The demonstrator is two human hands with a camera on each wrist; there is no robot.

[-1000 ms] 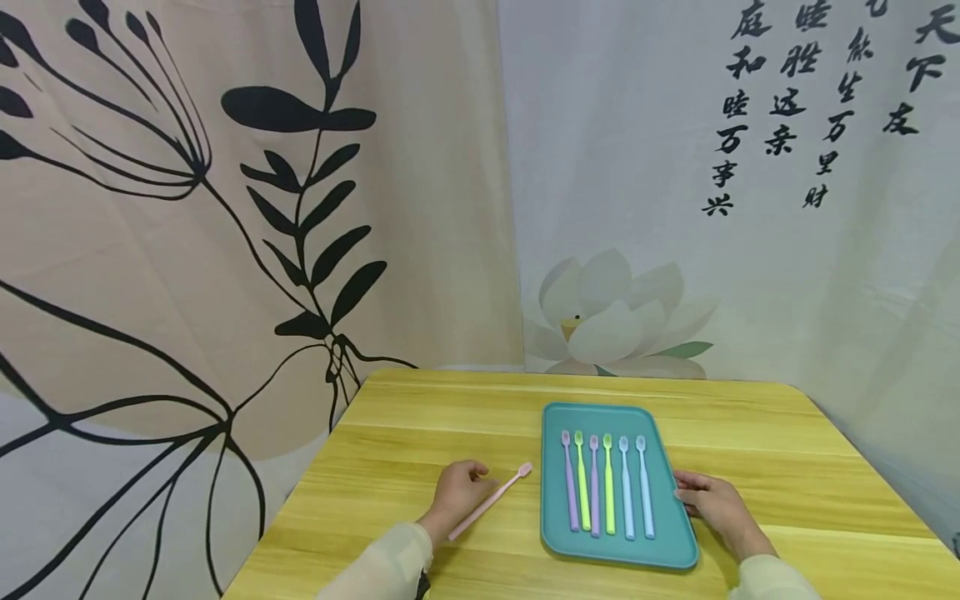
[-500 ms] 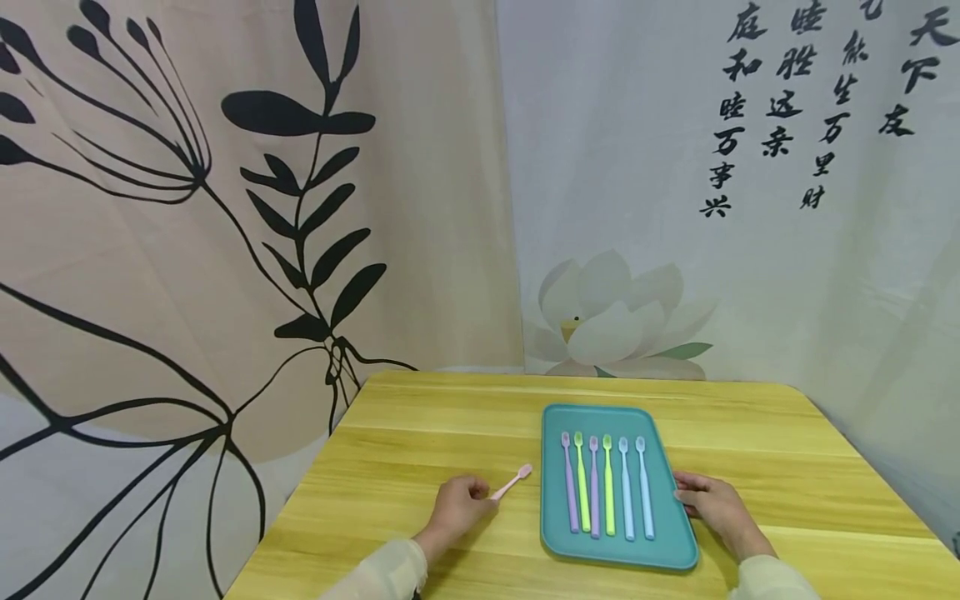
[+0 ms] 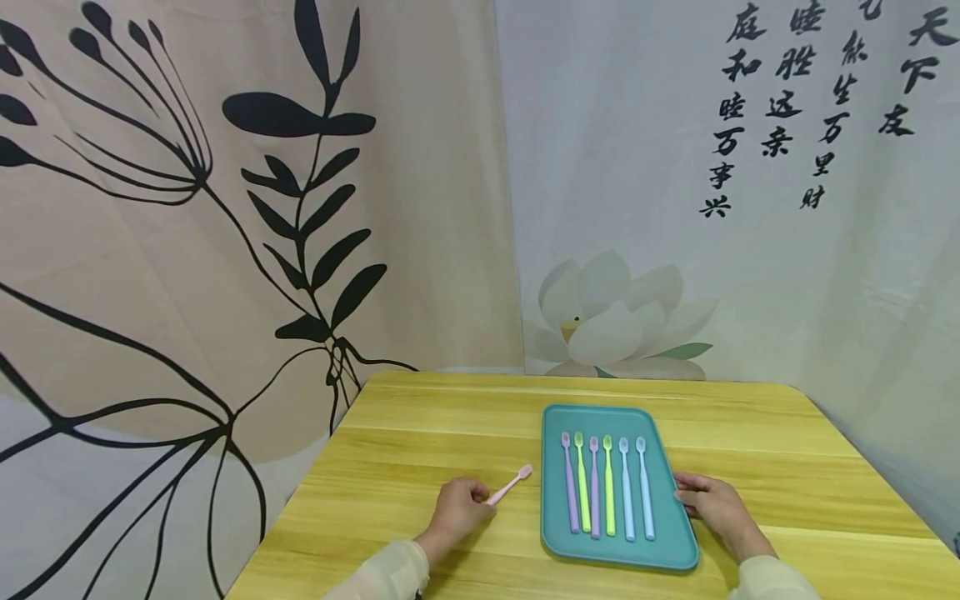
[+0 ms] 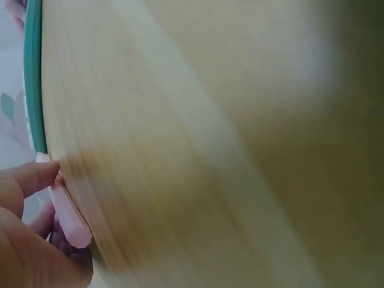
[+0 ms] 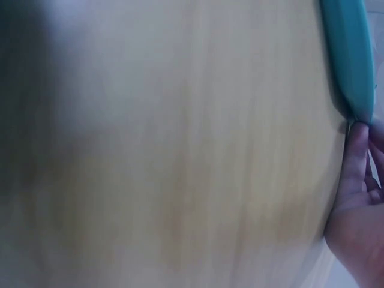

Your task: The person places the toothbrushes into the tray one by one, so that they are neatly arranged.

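On the wooden table, my left hand (image 3: 459, 510) pinches a pink toothbrush (image 3: 504, 489) by its handle, head pointing away to the right. In the left wrist view, the handle (image 4: 71, 219) shows between thumb and fingers, its end sticking out. My right hand (image 3: 716, 508) rests against the right side of a teal tray (image 3: 615, 557), its fingers fairly straight. The thumb (image 5: 358, 141) touches the tray rim in the right wrist view. In the tray lie several toothbrushes in a row: two purple, two yellow-green (image 3: 608, 487), two light blue (image 3: 645, 492).
The table (image 3: 450, 408) reaches back to a printed cloth curtain (image 3: 442, 208) with dark plants, a lotus and writing. Bare wood lies between the left hand and the tray's left edge.
My left hand has shifted slightly and its fingers have taken hold of the pink toothbrush, now covering most of its handle. The right hand and tray stay in place.
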